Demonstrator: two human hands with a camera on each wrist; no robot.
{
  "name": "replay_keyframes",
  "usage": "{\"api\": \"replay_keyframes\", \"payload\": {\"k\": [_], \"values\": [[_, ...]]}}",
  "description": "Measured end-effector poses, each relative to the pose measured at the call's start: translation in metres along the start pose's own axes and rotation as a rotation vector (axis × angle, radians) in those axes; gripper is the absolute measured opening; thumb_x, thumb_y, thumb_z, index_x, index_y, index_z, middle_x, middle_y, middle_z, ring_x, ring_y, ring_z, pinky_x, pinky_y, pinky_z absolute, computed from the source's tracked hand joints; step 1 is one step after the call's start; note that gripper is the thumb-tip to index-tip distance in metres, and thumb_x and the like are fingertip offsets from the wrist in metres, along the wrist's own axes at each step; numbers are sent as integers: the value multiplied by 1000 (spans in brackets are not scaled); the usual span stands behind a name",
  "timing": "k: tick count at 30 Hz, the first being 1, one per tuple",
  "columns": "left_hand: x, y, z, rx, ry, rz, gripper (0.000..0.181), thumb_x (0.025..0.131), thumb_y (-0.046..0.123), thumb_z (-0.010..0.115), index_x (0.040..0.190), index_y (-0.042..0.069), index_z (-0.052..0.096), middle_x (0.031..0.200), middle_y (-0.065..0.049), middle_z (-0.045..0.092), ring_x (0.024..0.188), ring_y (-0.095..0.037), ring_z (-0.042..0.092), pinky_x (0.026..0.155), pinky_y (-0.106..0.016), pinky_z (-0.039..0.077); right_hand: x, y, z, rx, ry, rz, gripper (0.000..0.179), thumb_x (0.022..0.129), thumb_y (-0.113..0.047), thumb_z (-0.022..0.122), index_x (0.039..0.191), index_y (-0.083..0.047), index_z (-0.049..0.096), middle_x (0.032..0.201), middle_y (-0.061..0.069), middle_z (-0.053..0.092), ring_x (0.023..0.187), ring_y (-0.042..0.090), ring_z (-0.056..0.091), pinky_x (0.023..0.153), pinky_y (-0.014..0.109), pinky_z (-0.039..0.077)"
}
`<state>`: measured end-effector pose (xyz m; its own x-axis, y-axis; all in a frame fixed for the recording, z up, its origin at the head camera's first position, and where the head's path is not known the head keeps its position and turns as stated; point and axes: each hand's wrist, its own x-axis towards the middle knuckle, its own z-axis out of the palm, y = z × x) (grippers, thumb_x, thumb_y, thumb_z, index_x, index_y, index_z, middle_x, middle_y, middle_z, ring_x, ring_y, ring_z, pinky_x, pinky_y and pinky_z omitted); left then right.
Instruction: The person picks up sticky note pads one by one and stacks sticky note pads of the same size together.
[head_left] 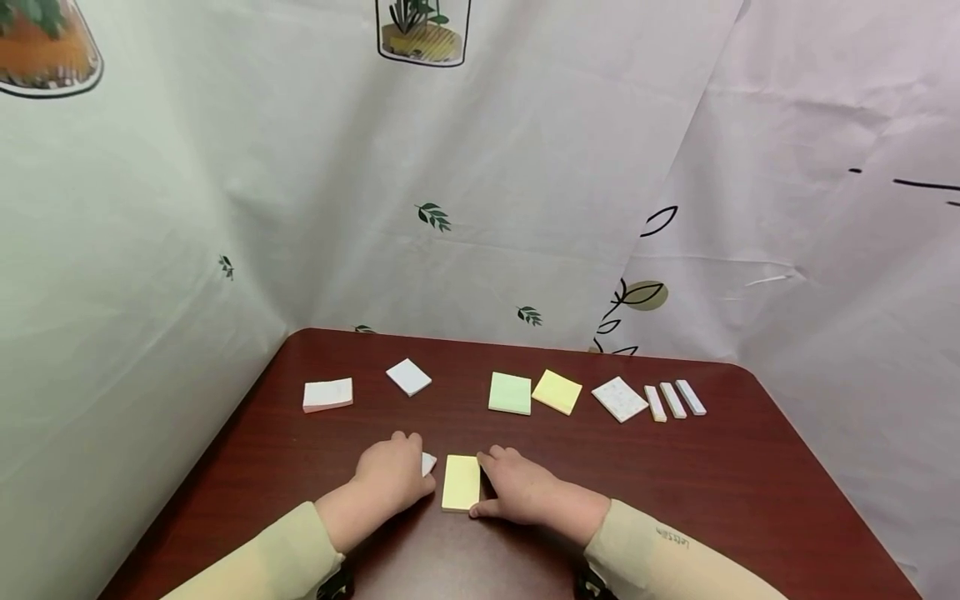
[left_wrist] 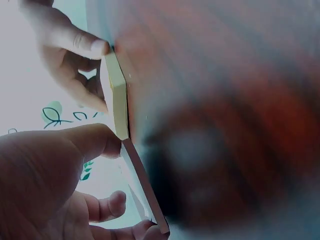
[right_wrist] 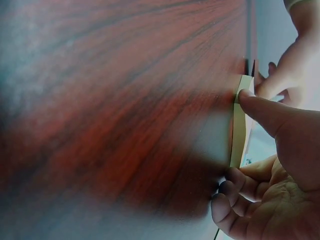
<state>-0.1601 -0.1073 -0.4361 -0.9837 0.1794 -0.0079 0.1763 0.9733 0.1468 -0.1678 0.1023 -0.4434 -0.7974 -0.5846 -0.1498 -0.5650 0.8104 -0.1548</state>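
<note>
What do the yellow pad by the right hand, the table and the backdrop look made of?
Yellow pad: matte paper, probably stacked sheets, given its flat block shape.
Table: glossy wood or laminate; grain streaks and pale sheen show.
Backdrop: dull-looking fabric or plastic sheeting, judging by folds and creases.

a dark red-brown table (head_left: 720,492) carries, along its far side from left to right, a white block (head_left: 327,395), a small white pad (head_left: 408,377), a green pad (head_left: 510,393), a square yellow pad (head_left: 557,392), a speckled pad (head_left: 620,400) and three slim pale blocks (head_left: 672,401). nearer lie a light-yellow pad (head_left: 461,483) and, mostly covered, what seems a pinkish-white pad (head_left: 428,464).
</note>
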Motion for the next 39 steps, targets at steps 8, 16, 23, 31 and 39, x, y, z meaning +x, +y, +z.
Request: {"api": "replay_keyframes", "payload": {"k": [8, 16, 23, 31, 39], "values": [[-7, 4, 0, 5, 37, -3, 33, 75, 27, 71, 85, -3, 62, 85, -17, 52, 55, -26, 52, 51, -43, 48, -1, 0, -1, -1, 10, -9, 80, 83, -54, 75, 137, 1, 54, 116, 11, 58, 107, 24, 57, 89, 33, 50], [-6, 5, 1, 7, 77, 13, 27, 77, 21, 69, 85, -1, 58, 78, -13, 51, 55, -27, 53, 49, -42, 47, -1, 0, -1, -4, 11, -8, 79, 83, -54, 75, 136, 1, 55, 116, 11, 58, 108, 24, 57, 89, 33, 50], [-6, 3, -2, -23, 113, 32, 22, 82, 19, 68, 88, 0, 57, 67, -9, 52, 54, -26, 56, 48, -41, 46, 0, 1, 0, -10, 13, -9, 80, 82, -55, 75, 136, 1, 55, 116, 11, 59, 107, 24, 57, 89, 33, 50], [-7, -1, -8, -37, 125, 26, 27, 88, 16, 64, 104, -5, 59, 53, -4, 46, 43, -20, 46, 42, -38, 42, -1, 1, -1, 2, 3, 1, 81, 83, -55, 74, 137, 1, 54, 118, 11, 59, 110, 24, 57, 90, 33, 50], [-4, -10, -7, 28, 143, 37, 30, 85, 15, 68, 105, -6, 63, 56, -6, 52, 44, -22, 51, 42, -39, 45, 0, 1, 0, 1, 10, -4, 81, 82, -55, 74, 137, 1, 54, 119, 12, 59, 111, 24, 57, 90, 33, 50]]}}
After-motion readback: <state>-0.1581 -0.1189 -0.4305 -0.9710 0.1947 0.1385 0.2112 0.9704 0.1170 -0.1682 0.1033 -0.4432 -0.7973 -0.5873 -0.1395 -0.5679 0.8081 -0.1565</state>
